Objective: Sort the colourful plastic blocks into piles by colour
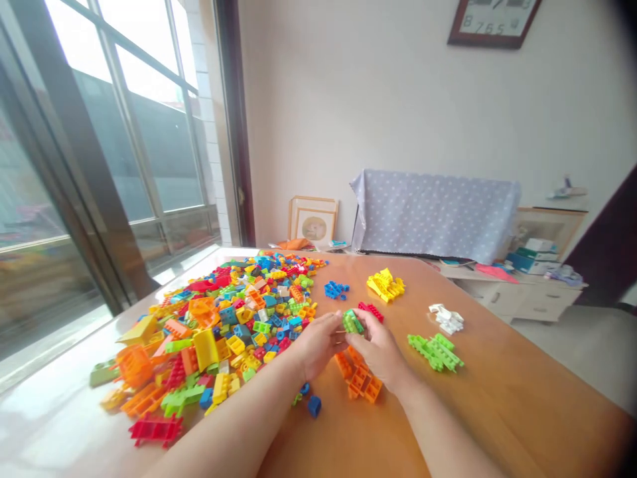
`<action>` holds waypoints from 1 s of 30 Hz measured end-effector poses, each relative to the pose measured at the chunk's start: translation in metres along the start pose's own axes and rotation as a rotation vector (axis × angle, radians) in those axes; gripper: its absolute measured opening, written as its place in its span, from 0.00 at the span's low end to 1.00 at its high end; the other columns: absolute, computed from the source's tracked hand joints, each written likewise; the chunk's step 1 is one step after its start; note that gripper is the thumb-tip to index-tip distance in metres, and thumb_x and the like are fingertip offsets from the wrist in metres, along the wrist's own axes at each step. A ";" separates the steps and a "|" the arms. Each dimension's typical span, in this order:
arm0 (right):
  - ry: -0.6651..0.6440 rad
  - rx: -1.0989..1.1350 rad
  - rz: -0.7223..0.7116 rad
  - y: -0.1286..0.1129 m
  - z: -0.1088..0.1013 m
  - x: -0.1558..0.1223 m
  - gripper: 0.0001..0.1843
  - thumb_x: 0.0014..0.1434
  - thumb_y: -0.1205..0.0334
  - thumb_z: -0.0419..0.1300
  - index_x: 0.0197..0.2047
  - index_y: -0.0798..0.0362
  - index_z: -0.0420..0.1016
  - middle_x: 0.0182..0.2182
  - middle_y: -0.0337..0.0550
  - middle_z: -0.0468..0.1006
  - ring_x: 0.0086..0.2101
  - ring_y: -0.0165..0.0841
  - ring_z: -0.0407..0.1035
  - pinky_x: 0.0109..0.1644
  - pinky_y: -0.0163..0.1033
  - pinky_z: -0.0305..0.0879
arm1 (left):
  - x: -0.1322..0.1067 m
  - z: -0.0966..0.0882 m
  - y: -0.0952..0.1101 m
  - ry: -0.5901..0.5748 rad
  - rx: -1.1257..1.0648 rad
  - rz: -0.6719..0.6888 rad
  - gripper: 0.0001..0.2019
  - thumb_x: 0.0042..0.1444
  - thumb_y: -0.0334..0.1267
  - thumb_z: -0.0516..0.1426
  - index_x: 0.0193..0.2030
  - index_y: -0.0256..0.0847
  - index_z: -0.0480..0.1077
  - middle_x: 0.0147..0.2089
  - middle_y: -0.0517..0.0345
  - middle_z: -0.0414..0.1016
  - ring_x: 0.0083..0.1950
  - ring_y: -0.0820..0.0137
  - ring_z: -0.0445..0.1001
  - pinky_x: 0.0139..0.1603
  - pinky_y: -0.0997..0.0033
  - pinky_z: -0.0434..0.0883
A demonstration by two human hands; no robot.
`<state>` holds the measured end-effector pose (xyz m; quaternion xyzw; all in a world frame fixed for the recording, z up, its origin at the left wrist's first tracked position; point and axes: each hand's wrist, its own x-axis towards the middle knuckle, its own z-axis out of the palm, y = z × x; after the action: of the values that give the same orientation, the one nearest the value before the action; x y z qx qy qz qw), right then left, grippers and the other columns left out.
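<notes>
1. We see 2 bare hands meeting over a brown, glossy surface (497,405), both at work on a small green studded plastic block (352,321); whether it is 1 brick or several, we cannot tell.

2. The left hand (318,346) has its grip nearly closed, fingers curled and fingertips on the block's left side.

3. The right hand (379,346) closes its grip on the block's other side, thumb below and fingers bent around it. We find the block raised between the 2 hands, near the middle of the surface.

4. Just below the hands sits a group of orange hollow plastic bricks (365,385), partly hidden by the right hand; a dark blue plastic brick (314,406) lies to its left.

5. Beyond the hands, we count 3 single-colour groups: blue plastic bricks (334,290), yellow plastic bricks (385,285) and red studded plastic bricks (372,311), the last just behind the right hand.

6. Farther right lie white plastic bricks (450,320) and, nearer us, light green studded plastic bricks (435,352).

7. A broad heap of mixed-colour plastic bricks (206,345) spreads across the left side, beside the left forearm.
</notes>
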<state>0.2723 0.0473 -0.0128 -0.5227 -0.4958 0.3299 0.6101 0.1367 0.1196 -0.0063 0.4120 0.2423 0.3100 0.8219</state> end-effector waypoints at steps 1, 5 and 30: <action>-0.001 0.004 0.016 0.002 0.001 0.000 0.27 0.54 0.60 0.65 0.59 0.48 0.74 0.47 0.43 0.81 0.48 0.42 0.74 0.52 0.45 0.70 | 0.001 -0.002 -0.001 0.000 -0.001 0.008 0.13 0.58 0.47 0.64 0.41 0.40 0.73 0.44 0.50 0.81 0.43 0.65 0.79 0.49 0.66 0.71; 0.038 -0.005 0.063 0.005 0.003 -0.003 0.33 0.53 0.55 0.67 0.63 0.48 0.73 0.47 0.45 0.82 0.48 0.45 0.74 0.50 0.47 0.72 | 0.004 -0.007 -0.003 0.011 -0.006 0.036 0.15 0.55 0.49 0.65 0.40 0.41 0.71 0.41 0.53 0.79 0.38 0.69 0.78 0.43 0.68 0.71; 0.191 0.046 0.138 0.019 -0.026 0.009 0.34 0.55 0.47 0.69 0.62 0.49 0.71 0.47 0.49 0.80 0.40 0.40 0.73 0.37 0.41 0.68 | 0.024 -0.031 0.016 0.322 0.089 0.119 0.16 0.62 0.53 0.59 0.39 0.42 0.66 0.30 0.59 0.74 0.27 0.72 0.75 0.25 0.75 0.57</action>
<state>0.3018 0.0522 -0.0273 -0.5706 -0.3905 0.3310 0.6421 0.1277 0.1607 -0.0134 0.4065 0.3596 0.4092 0.7335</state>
